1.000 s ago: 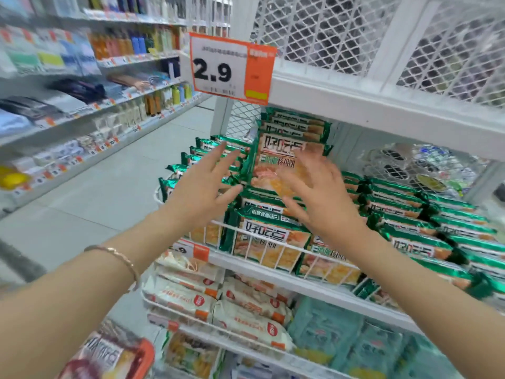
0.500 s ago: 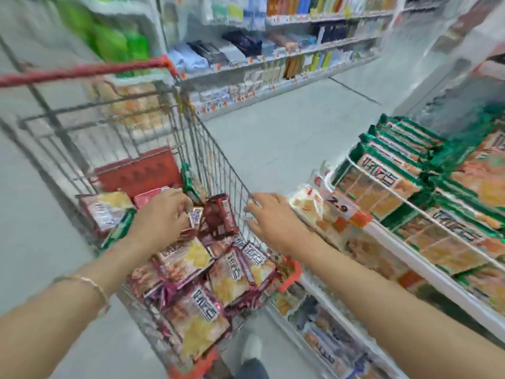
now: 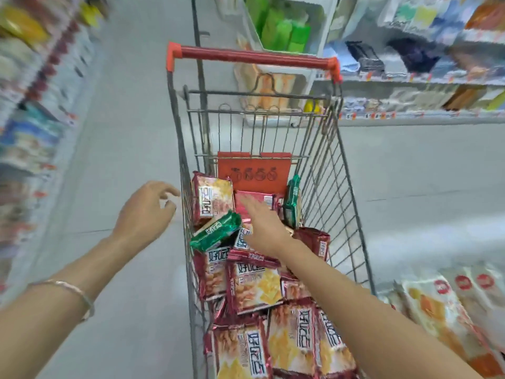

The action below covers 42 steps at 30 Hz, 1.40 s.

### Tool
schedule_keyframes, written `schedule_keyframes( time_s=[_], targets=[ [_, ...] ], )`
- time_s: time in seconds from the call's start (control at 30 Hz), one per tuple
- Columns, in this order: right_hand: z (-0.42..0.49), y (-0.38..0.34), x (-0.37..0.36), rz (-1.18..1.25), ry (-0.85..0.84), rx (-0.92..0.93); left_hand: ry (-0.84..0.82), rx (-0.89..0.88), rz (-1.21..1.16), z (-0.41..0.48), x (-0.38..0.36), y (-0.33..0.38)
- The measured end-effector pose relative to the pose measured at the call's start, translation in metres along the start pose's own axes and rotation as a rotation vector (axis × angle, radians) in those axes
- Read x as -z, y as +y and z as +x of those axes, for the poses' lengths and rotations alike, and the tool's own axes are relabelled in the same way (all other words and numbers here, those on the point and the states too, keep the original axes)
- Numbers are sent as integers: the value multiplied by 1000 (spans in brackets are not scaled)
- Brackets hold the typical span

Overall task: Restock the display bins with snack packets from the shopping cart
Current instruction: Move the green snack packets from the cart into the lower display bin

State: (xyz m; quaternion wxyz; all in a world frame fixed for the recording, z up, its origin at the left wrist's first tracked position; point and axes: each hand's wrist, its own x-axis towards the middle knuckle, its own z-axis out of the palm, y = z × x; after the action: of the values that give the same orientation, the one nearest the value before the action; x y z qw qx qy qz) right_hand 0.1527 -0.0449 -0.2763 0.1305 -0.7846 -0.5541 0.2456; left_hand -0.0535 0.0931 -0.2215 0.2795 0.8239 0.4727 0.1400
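A wire shopping cart (image 3: 336, 170) with a red handle stands in the aisle in front of me, holding several red snack packets (image 3: 254, 288). A green snack packet (image 3: 216, 235) lies on top of them at the left, and another green one (image 3: 291, 203) stands on edge at the back. My right hand (image 3: 263, 225) reaches into the cart with fingers stretched out over the packets, just right of the green one, holding nothing. My left hand (image 3: 144, 214) hovers outside the cart's left wall, fingers loosely curled, empty.
Display bins with orange and white snack packets (image 3: 448, 310) sit at the lower right. Stocked shelves (image 3: 426, 75) run behind the cart at the right, and blurred shelves (image 3: 30, 132) line the left. A white rack with green packs (image 3: 284, 31) stands beyond the cart handle.
I have turned from the green-packet display bin to face the cart. My left hand has come out of the cart to its left side. My right hand has moved in over the packets.
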Motion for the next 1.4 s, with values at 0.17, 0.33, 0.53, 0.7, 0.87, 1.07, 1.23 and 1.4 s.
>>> schedule_keyframes(
  time_s=[0.17, 0.33, 0.53, 0.7, 0.87, 1.07, 1.23, 1.4],
  targets=[
    [38, -22, -32, 564, -148, -380, 82, 121, -110, 5, 0, -2],
    [36, 6, 20, 824, -227, -353, 157, 137, -209, 21, 2, 17],
    [16, 49, 101, 1120, -286, -208, -358, 254, -541, 40, -21, 61],
    [35, 72, 106, 1395, -193, -233, -617, 402, -889, 36, -50, 72],
    [69, 147, 72, -137, 84, -290, -352, 431, -887, 45, -60, 50],
    [84, 173, 37, -1017, -301, 43, -352, 493, -972, 40, -63, 49],
    [89, 173, 36, -1099, -188, 258, -408, 480, -958, 39, -69, 46],
    [77, 175, 77, -1099, -186, 337, -382, 494, -928, 43, -83, 36]
  ],
)
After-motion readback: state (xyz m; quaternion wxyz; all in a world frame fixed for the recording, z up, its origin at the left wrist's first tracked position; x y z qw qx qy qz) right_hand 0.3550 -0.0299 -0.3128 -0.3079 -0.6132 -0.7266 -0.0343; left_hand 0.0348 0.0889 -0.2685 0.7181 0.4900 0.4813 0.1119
